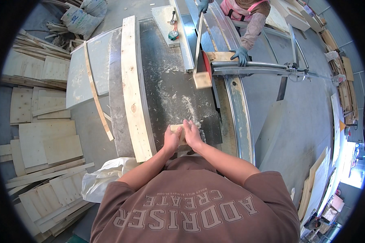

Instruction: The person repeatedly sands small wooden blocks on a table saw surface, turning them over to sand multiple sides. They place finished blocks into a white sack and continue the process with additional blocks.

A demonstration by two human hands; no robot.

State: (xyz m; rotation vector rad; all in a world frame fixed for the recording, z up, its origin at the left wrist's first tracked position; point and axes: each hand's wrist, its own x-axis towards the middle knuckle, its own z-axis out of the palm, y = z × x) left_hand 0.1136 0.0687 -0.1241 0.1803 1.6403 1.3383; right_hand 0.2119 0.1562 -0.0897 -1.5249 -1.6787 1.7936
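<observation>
My left hand [172, 139] and right hand [192, 135] clamped a small wood block [177, 130] on the dusty saw table [166, 89]; plywood offcuts [44, 137] littered the floor to the left.

Small pale wooden block [177, 131], flat on dusty dark saw table, near its six o'clock edge; mostly covered, only top corner and face visible.

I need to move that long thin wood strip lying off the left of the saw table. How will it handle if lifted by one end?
The thin strip already looks bowed, so it would probably flex and droop. Likely light, being slender. Probably won't roll: it lies flat.
</observation>
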